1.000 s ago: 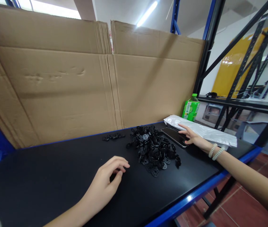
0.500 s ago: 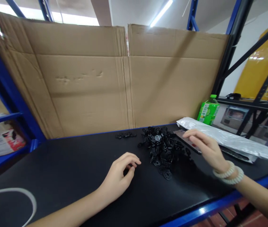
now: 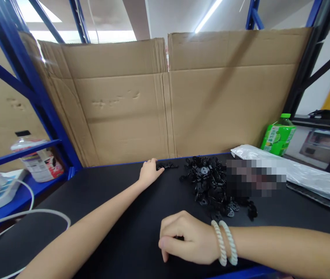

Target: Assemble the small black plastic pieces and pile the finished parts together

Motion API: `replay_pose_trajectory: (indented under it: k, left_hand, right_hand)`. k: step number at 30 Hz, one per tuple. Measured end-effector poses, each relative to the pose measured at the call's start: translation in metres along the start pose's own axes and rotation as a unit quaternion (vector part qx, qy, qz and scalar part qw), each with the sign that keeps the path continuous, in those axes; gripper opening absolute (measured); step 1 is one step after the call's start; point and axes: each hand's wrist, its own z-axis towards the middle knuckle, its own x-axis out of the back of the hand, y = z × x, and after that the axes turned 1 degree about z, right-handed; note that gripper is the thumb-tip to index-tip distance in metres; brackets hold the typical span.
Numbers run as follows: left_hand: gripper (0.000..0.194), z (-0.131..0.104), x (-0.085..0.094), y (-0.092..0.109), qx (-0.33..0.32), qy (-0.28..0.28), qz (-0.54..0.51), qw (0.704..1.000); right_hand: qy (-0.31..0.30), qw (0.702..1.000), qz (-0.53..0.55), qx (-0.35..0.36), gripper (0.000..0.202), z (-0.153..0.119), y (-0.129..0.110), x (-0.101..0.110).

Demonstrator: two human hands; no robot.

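My left hand (image 3: 149, 173) reaches to the back of the black table (image 3: 118, 217), at the left end of a short row of small black parts (image 3: 169, 166). Its fingers are curled round that end, and what they grip is too small to make out. Near the front edge, my right hand (image 3: 186, 238), with two pale bracelets at the wrist, has its fingers curled in with the thumb against them. Anything inside it is hidden. A heap of black parts (image 3: 208, 180) lies behind and right of my right hand.
Cardboard (image 3: 124, 104) stands along the back edge. At the right are a silvery bag (image 3: 304, 174), a green bottle (image 3: 279, 135) and a blurred-out patch. White cables (image 3: 48, 212) and a jug (image 3: 42, 164) are at the left.
My left hand has moved away from me to the small row at the back. My right hand has come from beyond the heap to the front middle and closed. The view has turned left.
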Motion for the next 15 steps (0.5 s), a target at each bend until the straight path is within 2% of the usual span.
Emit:
replay_pose_trajectory:
  k: [4,8,11,13,15]
  left_hand:
    - [0.028,-0.003,0.004,0.001,-0.006,-0.013,-0.046,0.999]
    - [0.025,-0.037,0.016,0.009,-0.04,-0.001,-0.134,0.99]
    - [0.036,-0.071,0.025,0.027,-0.079,0.008,-0.214,0.974]
    - [0.037,-0.091,0.028,0.042,-0.1,0.009,-0.254,0.962]
    - [0.033,-0.105,0.029,0.056,-0.125,0.013,-0.292,0.948]
  right_hand:
    - [0.046,0.985,0.117,-0.119,0.032,-0.004,0.0,0.008]
    - [0.113,0.928,0.276,-0.225,0.022,-0.003,0.007,0.012]
    - [0.183,0.895,0.327,-0.242,0.019,-0.001,0.013,0.012]
    - [0.232,0.861,0.382,-0.244,0.027,-0.001,0.015,0.012]
    - [0.251,0.829,0.438,-0.238,0.033,-0.002,0.015,0.014]
